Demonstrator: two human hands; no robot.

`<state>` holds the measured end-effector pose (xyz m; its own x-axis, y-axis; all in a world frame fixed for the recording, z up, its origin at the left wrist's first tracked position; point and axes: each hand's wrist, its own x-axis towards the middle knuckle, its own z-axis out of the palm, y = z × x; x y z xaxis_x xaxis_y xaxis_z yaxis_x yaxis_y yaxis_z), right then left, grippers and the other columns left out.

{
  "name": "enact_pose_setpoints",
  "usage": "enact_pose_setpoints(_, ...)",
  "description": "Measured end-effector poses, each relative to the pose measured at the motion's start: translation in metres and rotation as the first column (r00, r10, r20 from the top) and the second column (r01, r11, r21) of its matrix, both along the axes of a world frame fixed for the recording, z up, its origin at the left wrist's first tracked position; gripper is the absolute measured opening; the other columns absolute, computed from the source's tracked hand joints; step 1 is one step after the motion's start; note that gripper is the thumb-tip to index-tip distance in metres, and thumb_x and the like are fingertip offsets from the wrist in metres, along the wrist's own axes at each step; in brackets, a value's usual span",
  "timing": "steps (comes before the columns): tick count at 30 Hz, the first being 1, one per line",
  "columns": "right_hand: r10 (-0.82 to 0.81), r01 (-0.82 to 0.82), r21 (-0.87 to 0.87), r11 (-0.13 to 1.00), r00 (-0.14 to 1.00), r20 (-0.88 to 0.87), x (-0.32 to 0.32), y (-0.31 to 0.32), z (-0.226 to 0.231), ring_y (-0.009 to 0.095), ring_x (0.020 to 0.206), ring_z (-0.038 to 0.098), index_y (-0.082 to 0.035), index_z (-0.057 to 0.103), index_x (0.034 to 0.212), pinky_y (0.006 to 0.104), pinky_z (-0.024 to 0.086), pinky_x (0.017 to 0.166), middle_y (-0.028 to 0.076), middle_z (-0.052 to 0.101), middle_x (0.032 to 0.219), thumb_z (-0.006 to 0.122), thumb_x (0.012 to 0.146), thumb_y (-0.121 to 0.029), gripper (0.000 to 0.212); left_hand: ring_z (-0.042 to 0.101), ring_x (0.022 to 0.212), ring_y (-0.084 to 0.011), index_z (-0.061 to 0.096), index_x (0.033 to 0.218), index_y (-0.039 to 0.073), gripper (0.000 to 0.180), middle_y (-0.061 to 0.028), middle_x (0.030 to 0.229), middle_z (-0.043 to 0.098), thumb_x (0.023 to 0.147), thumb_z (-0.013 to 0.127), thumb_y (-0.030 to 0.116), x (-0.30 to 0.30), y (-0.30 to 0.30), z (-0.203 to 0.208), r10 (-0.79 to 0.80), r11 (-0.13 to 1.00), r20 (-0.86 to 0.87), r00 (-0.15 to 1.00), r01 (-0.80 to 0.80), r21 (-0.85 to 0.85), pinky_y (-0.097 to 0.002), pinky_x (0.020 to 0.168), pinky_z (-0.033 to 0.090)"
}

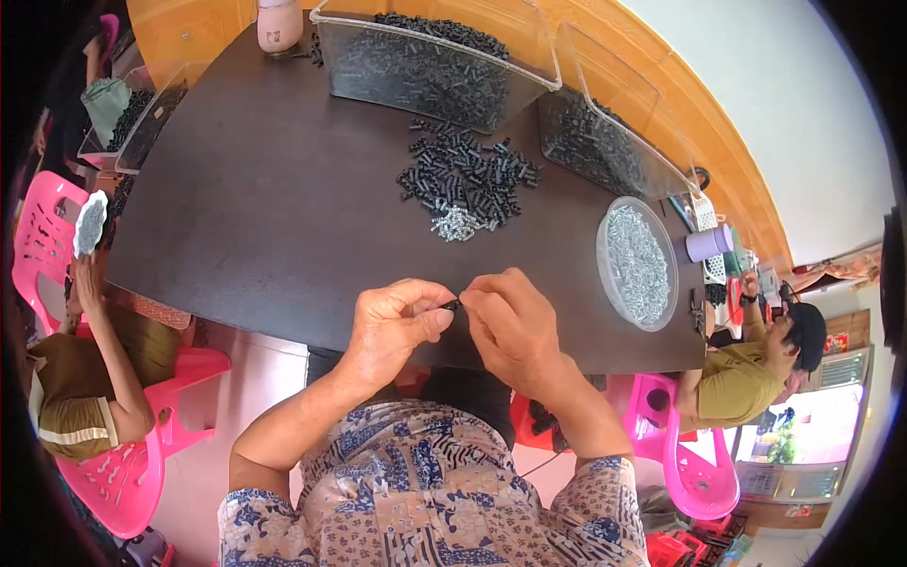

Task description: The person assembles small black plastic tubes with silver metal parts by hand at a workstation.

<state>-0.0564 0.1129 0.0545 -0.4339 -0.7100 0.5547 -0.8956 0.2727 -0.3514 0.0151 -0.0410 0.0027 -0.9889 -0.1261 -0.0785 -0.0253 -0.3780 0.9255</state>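
Over the near edge of the dark table, my left hand pinches a small black plastic part between thumb and fingers. Close beside it, my right hand is closed with its fingertips at the same part; whether a tiny piece sits in them is hidden. Beyond my hands lies a loose pile of short black plastic parts. At that pile's near side is a small heap of shiny metal pieces. To the right stands a round clear tub filled with similar silvery pieces.
Two clear bins, one at the back and one at back right, hold many black parts. A pink-and-white jar and a purple cup stand near the edges. People sit left and right, beside pink chairs.
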Motion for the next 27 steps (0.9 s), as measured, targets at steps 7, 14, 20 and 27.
enact_pose_setpoints(7,0.052,-0.052,-0.027,0.998,0.999,-0.001,0.000,0.002,0.001,0.026,0.066,0.055,0.001,0.060,0.087,0.0336,0.045,0.053,0.011,0.059,0.088,0.065,0.065,0.010,0.024,0.061,0.068,-0.0107,0.067,0.094,-0.001,0.015,-0.0060,0.078,0.066,0.080,0.069,0.004,-0.003,-0.008,0.007,-0.118,0.984,0.114,0.986,0.100,0.150,-0.0232,0.059,0.050)
enact_pose_setpoints(14,0.069,-0.069,0.008,0.998,0.996,-0.064,-0.002,0.002,0.000,0.025,0.068,0.054,0.000,0.060,0.088,0.0327,0.045,0.054,0.010,0.058,0.088,0.066,0.066,0.008,0.024,0.064,0.071,-0.0141,0.067,0.093,-0.001,0.016,-0.0082,0.079,0.067,0.079,0.071,0.006,0.000,-0.005,0.010,-0.091,0.977,0.107,0.990,0.068,0.202,-0.0237,0.057,0.050)
enact_pose_setpoints(20,0.099,-0.097,-0.060,0.994,0.994,0.035,-0.005,0.003,-0.005,0.025,0.067,0.054,0.000,0.060,0.088,0.0321,0.045,0.054,0.010,0.059,0.088,0.065,0.065,0.010,0.025,0.061,0.069,-0.0120,0.067,0.094,-0.001,0.017,-0.0077,0.079,0.066,0.082,0.070,0.010,0.000,0.000,0.010,-0.061,0.984,0.109,0.992,0.042,0.172,-0.0227,0.057,0.049)
enact_pose_setpoints(27,0.080,-0.076,-0.070,0.995,0.996,0.049,-0.003,0.005,-0.012,0.025,0.068,0.056,-0.001,0.060,0.092,0.0320,0.045,0.054,0.011,0.061,0.091,0.064,0.066,0.010,0.027,0.058,0.069,-0.0069,0.065,0.093,-0.002,0.013,-0.0034,0.079,0.064,0.085,0.064,0.008,0.002,0.000,0.016,-0.088,0.995,0.140,0.986,0.082,0.051,-0.0201,0.058,0.047)
